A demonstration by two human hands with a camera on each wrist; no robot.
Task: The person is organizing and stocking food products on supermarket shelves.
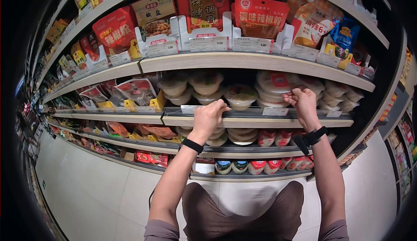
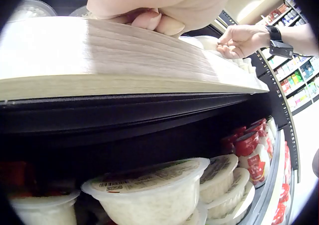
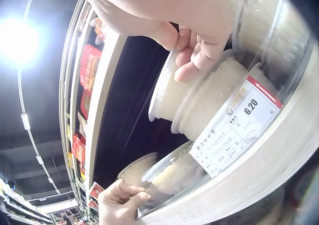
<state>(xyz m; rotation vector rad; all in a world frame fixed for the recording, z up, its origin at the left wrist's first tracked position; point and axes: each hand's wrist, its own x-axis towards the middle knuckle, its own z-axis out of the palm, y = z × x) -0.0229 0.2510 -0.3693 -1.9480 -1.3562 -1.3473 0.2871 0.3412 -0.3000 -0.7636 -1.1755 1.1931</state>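
My right hand (image 1: 302, 104) pinches the rim of a lidded plastic bowl (image 1: 274, 83) with a red label, the top one of a stack on the middle shelf. Thumb and fingertips show at its edge in the right wrist view, where the bowl (image 3: 167, 93) sits tilted against another pale-filled bowl (image 3: 207, 98). My left hand (image 1: 209, 118) is at the same shelf's front lip, fingers curled, fingertips close beside a single bowl with a greenish lid (image 1: 240, 96). In the left wrist view its curled fingers (image 2: 148, 21) lie right over the wooden shelf edge (image 2: 149, 60), with nothing visible in them.
More stacked bowls (image 1: 206, 83) flank both hands. A price tag (image 3: 239, 123) hangs on the shelf's clear front guard. Above, a shelf edge (image 1: 256, 60) carries seasoning pouches (image 1: 259, 17). Lower shelves hold bowls (image 2: 149, 195) and red-and-white packs (image 1: 266, 137).
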